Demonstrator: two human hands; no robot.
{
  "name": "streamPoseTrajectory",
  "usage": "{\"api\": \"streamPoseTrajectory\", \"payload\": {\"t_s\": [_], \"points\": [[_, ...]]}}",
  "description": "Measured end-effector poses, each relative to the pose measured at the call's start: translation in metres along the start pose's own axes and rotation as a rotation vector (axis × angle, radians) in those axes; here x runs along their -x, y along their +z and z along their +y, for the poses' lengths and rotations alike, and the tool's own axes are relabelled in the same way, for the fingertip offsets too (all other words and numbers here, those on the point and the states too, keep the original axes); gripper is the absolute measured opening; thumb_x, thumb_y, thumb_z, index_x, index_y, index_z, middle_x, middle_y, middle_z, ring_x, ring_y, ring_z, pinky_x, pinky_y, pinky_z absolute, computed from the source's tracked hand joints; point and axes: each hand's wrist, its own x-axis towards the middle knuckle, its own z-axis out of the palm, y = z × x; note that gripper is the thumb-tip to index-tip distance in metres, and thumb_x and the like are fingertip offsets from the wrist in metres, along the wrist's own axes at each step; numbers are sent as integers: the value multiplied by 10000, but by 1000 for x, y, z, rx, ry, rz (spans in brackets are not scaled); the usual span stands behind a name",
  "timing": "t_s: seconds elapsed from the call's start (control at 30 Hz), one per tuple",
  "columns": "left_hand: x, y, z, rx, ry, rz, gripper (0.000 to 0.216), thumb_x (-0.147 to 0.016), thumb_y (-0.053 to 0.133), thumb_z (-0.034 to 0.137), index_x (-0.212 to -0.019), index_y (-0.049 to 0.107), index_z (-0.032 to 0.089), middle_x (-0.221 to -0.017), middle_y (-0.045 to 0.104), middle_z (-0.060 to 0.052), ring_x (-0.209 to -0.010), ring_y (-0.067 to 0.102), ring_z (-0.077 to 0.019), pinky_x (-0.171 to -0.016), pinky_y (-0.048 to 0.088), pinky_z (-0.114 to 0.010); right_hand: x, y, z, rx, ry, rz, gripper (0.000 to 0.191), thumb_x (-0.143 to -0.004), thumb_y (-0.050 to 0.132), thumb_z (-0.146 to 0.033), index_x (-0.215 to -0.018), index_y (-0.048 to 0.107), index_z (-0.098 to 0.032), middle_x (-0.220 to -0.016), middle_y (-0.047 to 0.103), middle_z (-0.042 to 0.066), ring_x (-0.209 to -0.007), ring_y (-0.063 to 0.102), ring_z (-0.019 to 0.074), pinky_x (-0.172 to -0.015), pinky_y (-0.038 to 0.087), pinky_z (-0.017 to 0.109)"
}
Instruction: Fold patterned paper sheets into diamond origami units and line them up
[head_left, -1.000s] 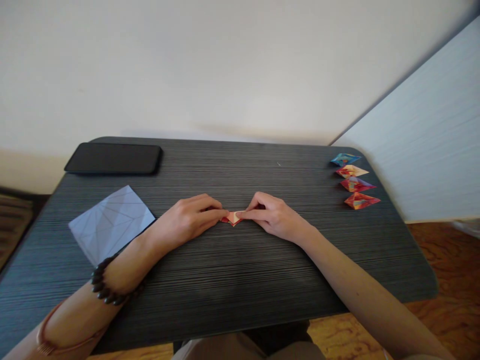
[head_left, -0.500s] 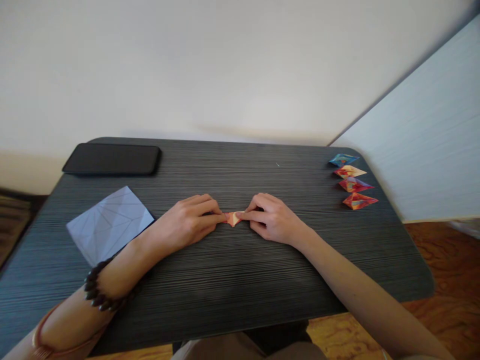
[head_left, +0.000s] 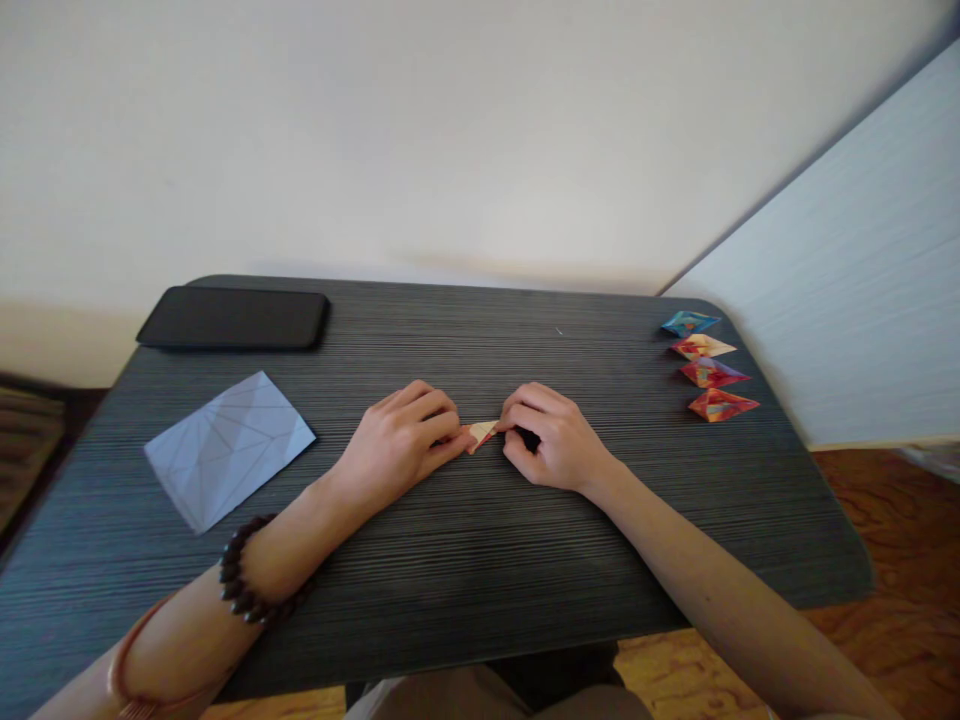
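A small folded piece of red and cream paper (head_left: 481, 433) lies at the middle of the dark striped table (head_left: 480, 570). My left hand (head_left: 401, 440) pinches its left end, with the fingers curled down onto the tabletop. From the other side my right hand (head_left: 547, 435) pinches the right end, fingers bent and pressed together. Most of the paper is hidden under the fingertips of both hands. A dark bead bracelet (head_left: 251, 585) sits on my left wrist.
Several finished folded paper pieces (head_left: 709, 363) lie in a row at the table's right edge. A creased pale blue sheet (head_left: 229, 448) lies at the left, and a black phone (head_left: 234, 318) at the back left corner. A white panel (head_left: 847, 290) stands to the right.
Both hands have closed in on the small paper, so less of it shows. My left forearm has shifted right and forward. The view has shifted slightly.
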Motion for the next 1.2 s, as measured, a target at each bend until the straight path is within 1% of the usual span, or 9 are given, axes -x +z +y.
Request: {"api": "streamPoseTrajectory", "payload": {"t_s": [0.07, 0.2, 0.57, 0.7, 0.8, 0.87, 1.0, 1.07, 1.2], "points": [[-1, 2, 1, -12, -31, 3, 189, -889, 535, 326, -797, 613, 181, -857, 615, -36, -830, 515, -178, -759, 449, -324, -4, -1, -3, -5, 64, -29, 28, -787, 546, -178, -783, 574, -178, -857, 587, 58, -809, 528, 183, -756, 447, 331], [0, 3, 0, -14, -49, 9, 205, -885, 537, 366, -864, 605, 174, -869, 612, -47, -832, 513, -184, -772, 452, -336, -8, -1, -3, -17, 119, -51, 126, -840, 560, -305, -887, 551, -188, -919, 576, 66, -863, 528, 199, -795, 442, 353], [-1, 3, 2, 32, -84, 1, 187, -889, 538, 340, -894, 621, 172, -912, 629, -49, -859, 529, -187, -799, 452, -349, -9, 0, 2, -91, 90, -74, 180, -886, 547, -363, -878, 609, -193, -958, 613, 44, -906, 565, 169, -803, 432, 313], [-1, 1, 2, 115, -119, 38, 229, -873, 566, 344, -1005, 615, 164, -977, 652, -60, -898, 547, -195, -819, 455, -356, -8, 0, 2, -183, 73, 3, 144, -900, 536, -321, -880, 596, -192, -919, 655, 39, -841, 595, 145, -777, 444, 292], [-1, 0, 0, 245, -133, 34, 151, -888, 552, 295, -930, 649, 187, -902, 681, -28, -848, 572, -166, -788, 463, -321, -7, 1, 0, -267, 55, 85, 123, -876, 576, -320, -867, 600, -199, -868, 680, 21, -772, 610, 128, -750, 454, 276], [-1, -1, -1, 322, -142, 50, 133, -893, 548, 261, -877, 666, 200, -856, 694, -8, -820, 584, -149, -767, 471, -299, -7, 1, -1, -337, 105, 120, 151, -835, 632, -331, -908, 609, -201, -845, 690, 7, -720, 611, 114, -692, 457, 249], [-1, -4, -3, 347, -90, 101, 129, -883, 563, 242, -883, 686, 203, -845, 711, -11, -801, 594, -154, -758, 485, -306, -9, -2, -3, -385, 215, 73, 168, -817, 646, -360, -878, 668, -205, -774, 703, -16, -624, 598, 94, -599, 438, 217], [-1, -4, -2, 311, -72, 124, 144, -884, 559, 247, -868, 694, 199, -817, 712, -17, -762, 592, -155, -732, 484, -309, -9, -3, -3, -376, 218, 40, 175, -843, 613, -359, -813, 695, -207, -739, 706, -21, -590, 591, 85, -588, 435, 210], [-2, -5, -2, 260, -88, 151, 157, -877, 568, 263, -843, 706, 196, -770, 712, -16, -698, 582, -147, -698, 472, -303, -10, -4, -1, -382, 224, 21, 201, -865, 585, -340, -814, 710, -191, -668, 698, -16, -545, 596, 84, -553, 434, 201]]}}
